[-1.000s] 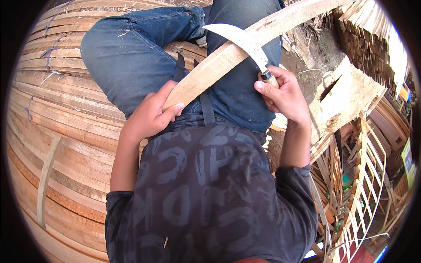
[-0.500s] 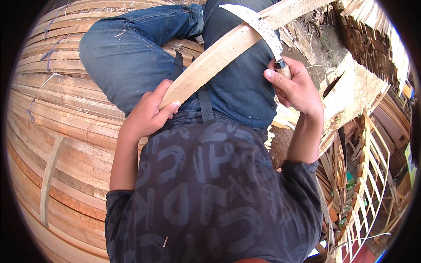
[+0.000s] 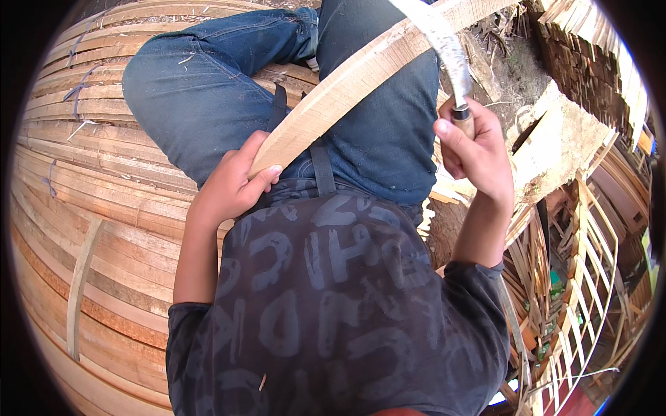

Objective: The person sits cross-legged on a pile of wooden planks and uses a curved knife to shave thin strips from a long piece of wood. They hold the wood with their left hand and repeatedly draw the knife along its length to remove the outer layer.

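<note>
My left hand [image 3: 234, 179] is closed around the near end of a pale wooden plank [image 3: 333, 109]. The plank slants up to the right across my jeans [image 3: 201, 97], and its far end runs out of the top of the view. In my right hand [image 3: 479, 149] is the short wooden handle of a sickle [image 3: 451, 59]. Its curved, whitish blade arches over the plank near the top, slightly smeared by motion, and its tip is cut off by the upper edge. I cannot tell whether the blade touches the wood.
Bundled wooden strips [image 3: 125, 236] lie stacked all along the left, with a loose slat [image 3: 82, 284] across them. At the right stand a split log [image 3: 555, 139], a pile of thin boards [image 3: 596, 55] and a slatted wooden frame [image 3: 579, 298]. Scraps lie around these.
My right hand has moved up and slightly right with the sickle, and the blade has shifted up and right along the plank. My left hand and the plank have hardly moved.
</note>
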{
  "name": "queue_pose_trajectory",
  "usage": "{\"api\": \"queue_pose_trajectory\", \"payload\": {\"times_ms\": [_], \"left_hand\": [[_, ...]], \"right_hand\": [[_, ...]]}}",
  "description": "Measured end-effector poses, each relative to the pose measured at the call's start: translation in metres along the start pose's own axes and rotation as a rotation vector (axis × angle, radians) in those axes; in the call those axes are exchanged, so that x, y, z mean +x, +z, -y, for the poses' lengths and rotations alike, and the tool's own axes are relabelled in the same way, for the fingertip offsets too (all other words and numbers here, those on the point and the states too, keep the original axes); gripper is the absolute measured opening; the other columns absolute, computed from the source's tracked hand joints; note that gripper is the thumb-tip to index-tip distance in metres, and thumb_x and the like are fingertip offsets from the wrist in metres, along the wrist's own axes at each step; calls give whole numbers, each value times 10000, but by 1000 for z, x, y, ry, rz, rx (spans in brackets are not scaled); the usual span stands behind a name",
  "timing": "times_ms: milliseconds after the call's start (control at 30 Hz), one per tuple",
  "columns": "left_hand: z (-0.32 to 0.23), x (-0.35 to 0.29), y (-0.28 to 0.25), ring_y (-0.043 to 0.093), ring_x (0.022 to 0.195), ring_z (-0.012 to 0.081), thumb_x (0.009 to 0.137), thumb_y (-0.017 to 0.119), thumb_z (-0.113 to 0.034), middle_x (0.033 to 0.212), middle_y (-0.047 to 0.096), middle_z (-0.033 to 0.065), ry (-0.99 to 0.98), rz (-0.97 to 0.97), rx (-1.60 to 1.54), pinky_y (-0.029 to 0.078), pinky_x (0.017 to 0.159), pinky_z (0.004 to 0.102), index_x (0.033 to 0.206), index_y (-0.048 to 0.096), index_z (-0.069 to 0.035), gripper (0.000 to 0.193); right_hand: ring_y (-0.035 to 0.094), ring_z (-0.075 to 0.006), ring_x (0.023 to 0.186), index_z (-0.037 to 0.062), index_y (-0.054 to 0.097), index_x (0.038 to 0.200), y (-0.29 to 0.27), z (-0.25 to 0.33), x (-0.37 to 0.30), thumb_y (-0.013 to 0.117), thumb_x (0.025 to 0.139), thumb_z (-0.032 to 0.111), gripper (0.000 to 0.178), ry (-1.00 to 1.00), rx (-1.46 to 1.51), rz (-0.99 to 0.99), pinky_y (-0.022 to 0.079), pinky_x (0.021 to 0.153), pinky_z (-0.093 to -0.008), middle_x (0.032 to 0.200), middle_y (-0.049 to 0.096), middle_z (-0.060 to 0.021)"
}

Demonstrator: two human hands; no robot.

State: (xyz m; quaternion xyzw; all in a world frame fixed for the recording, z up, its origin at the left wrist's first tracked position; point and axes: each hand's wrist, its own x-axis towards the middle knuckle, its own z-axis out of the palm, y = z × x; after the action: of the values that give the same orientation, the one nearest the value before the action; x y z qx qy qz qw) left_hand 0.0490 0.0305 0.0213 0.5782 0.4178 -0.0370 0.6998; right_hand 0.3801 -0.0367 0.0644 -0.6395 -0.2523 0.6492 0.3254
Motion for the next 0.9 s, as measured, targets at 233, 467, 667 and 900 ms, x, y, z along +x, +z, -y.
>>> {"api": "queue_pose_trajectory", "payload": {"times_ms": [233, 467, 667, 900], "left_hand": [[1, -4, 1, 633, 668, 224, 918, 562, -125, 743, 637, 132, 2, -20, 36, 495, 645, 329, 1160, 501, 16, 286], [2, -6, 3, 655, 798, 419, 910, 592, -152, 816, 652, 236, 40, -78, 105, 486, 699, 412, 1150, 515, -5, 292], [-11, -15, 1, 653, 840, 432, 908, 597, -126, 855, 658, 247, 67, -152, 149, 491, 709, 414, 1149, 518, -13, 278], [-18, -6, 10, 610, 656, 139, 924, 564, -78, 772, 634, 97, 95, -276, 15, 496, 629, 286, 1185, 503, 14, 283]], "right_hand": [[358, -45, 396, 116, 489, 766, -47, -16, 27, 596, 973, 171, 240, -360, 271, -727, 283, 359, -209, 533, 407, 48], [373, -66, 401, 87, 522, 882, -41, -1, 3, 536, 1001, 179, 150, -250, 387, -494, 308, 342, -218, 546, 389, 27], [416, -98, 354, 44, 385, 1093, 23, -28, 29, 564, 914, 51, 253, -173, 283, -339, 340, 313, -238, 550, 445, -11], [551, -107, 555, 32, 458, 990, 28, -30, 31, 679, 874, 45, 250, -398, -124, -353, 442, 523, -222, 763, 606, -70]]}}
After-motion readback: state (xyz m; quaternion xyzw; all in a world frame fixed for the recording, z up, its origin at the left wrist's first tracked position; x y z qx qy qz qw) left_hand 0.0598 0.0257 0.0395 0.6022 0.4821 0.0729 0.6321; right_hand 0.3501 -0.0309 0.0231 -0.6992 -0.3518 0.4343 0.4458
